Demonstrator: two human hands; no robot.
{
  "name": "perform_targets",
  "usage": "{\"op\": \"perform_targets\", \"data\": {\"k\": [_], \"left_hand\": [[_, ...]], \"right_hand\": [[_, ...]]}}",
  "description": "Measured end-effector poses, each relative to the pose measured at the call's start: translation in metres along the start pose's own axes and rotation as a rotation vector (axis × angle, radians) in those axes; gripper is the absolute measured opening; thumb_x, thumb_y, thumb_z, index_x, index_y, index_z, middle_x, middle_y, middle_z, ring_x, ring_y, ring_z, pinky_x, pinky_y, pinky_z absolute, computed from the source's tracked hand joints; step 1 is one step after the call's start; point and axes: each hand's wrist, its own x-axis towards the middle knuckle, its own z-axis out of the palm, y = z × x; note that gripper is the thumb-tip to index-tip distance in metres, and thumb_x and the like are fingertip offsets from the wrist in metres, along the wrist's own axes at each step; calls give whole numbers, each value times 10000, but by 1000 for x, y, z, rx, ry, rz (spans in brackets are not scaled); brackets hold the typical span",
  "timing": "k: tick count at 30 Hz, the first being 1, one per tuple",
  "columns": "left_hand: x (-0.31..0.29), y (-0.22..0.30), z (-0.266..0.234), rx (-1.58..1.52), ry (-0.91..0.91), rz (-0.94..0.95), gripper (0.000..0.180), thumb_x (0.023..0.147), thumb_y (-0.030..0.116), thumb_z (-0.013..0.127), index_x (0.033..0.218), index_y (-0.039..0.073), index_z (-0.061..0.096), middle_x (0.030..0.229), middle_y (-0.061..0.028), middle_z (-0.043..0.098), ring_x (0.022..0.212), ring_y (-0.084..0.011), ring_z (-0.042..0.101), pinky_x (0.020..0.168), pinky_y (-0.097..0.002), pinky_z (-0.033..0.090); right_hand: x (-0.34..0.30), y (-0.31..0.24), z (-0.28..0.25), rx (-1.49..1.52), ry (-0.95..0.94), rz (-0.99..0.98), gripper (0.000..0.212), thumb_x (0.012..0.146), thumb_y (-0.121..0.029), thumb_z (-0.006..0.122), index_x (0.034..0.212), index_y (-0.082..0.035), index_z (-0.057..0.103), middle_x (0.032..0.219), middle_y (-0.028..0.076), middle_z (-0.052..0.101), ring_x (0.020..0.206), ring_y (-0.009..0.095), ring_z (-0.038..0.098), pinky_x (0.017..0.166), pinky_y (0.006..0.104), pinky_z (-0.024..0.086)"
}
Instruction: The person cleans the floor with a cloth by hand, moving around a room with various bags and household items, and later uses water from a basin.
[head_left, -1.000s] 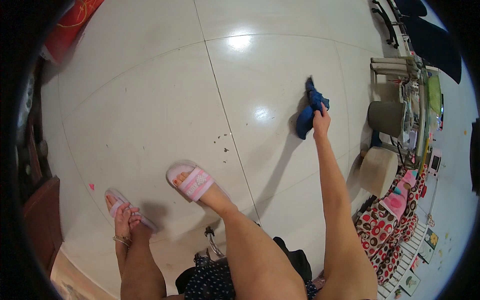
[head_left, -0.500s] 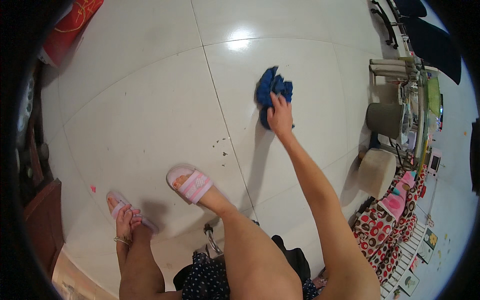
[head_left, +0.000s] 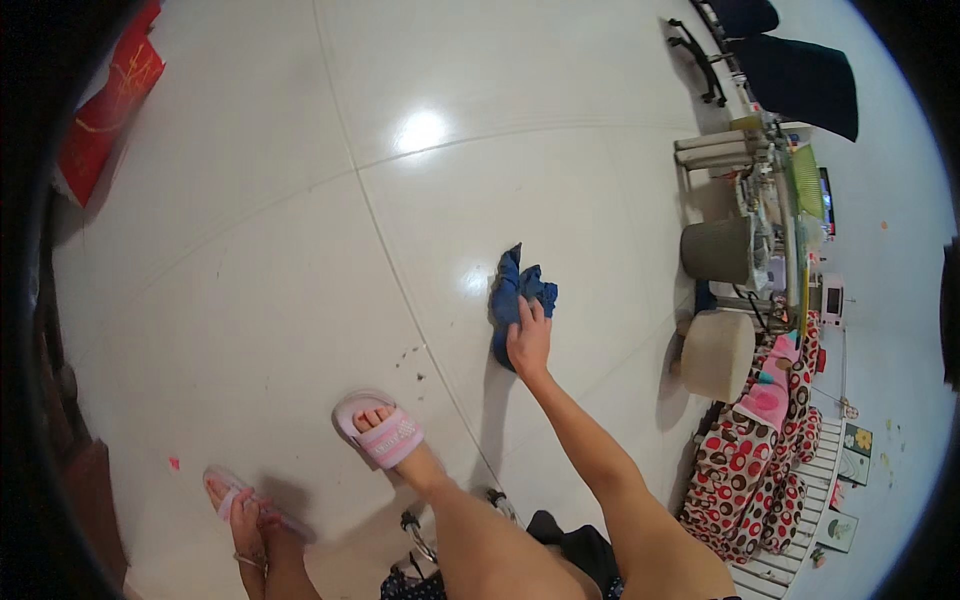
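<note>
My right hand (head_left: 528, 340) presses down on a crumpled blue cloth (head_left: 515, 295) that lies on the glossy white tiled floor (head_left: 300, 230). The arm reaches out from the lower right. The fingers rest on the cloth's near end and grip it; most of the cloth sticks out beyond the hand. A few dark specks (head_left: 410, 362) lie on the tile to the left of the hand, near a grout line. My feet in pink slippers (head_left: 382, 432) stand below the specks. My left hand is out of sight.
A red bag (head_left: 100, 110) sits at the far left. Along the right stand a grey bucket (head_left: 718, 248), a beige round stool (head_left: 718, 355), a metal rack (head_left: 760, 160) and a red dotted fabric pile (head_left: 750, 470). Dark cloth hangs at top right.
My right hand has dragged the blue cloth leftwards and then nearer to my feet. The feet have stayed in place.
</note>
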Motion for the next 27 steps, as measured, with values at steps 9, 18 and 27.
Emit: {"op": "perform_targets", "data": {"k": [9, 18, 27], "left_hand": [[2, 14, 11, -26, 23, -99, 372, 839, 220, 491, 1151, 43, 394, 844, -123, 575, 579, -208, 576, 521, -314, 516], [4, 6, 5, -29, 29, -99, 387, 860, 227, 466, 1186, 47, 363, 895, -139, 589, 614, -198, 589, 500, -302, 519], [3, 5, -6, -56, 22, -130, 360, 877, 186, 438, 1206, 74, 345, 925, -134, 590, 604, -199, 607, 463, -276, 527]], "right_hand": [[94, -59, 9, -73, 62, -202, 444, 717, -59, 554, 1154, -87, 482, 1188, 136, 451, 968, 384, 442, 812, 440, 424], [-11, -50, -9, 309, -190, -246, 494, 681, 17, 483, 1165, -71, 526, 1114, 182, 510, 966, 354, 470, 886, 393, 392], [-57, 97, -40, 667, 87, 688, 424, 795, -93, 459, 1207, 3, 493, 1208, 177, 490, 1084, 254, 483, 940, 310, 350]]}}
